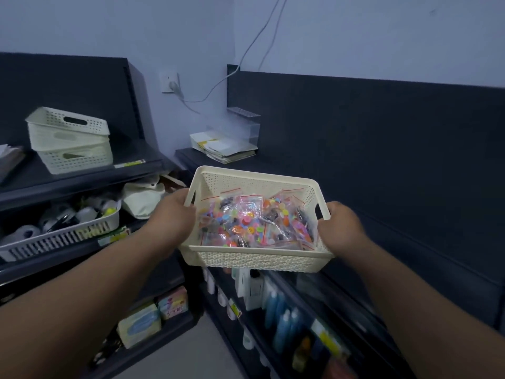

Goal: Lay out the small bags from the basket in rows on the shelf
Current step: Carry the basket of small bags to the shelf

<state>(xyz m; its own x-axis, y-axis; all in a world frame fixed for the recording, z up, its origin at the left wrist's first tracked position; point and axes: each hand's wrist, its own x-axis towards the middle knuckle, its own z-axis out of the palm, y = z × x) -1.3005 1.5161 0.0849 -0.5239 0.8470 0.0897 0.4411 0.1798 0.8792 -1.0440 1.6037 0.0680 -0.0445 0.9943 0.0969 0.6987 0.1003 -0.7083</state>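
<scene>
Two hands on one basket. My left hand, centre-left of frame, has its fingers curled round the left end wall of the cream perforated basket. My right hand, centre-right, grips the right end at the handle cut-out in the same way. I cannot tell where the fingertips sit; they are hidden behind the walls.

Basket position: held in the air at frame centre, tilted a little toward the camera, not touching any surface.

Contents: a loose heap of small bags, clear, with red zip strips, filled with coloured buttons. All lie inside the basket, overlapping.

Dark shelf runs behind and to the right of the basket, against a dark back panel. A stack of papers lies at its far end, upper centre.

Upper left: stacked baskets of the same cream kind. Below the held basket, lower centre: blue bottles, blurred.
</scene>
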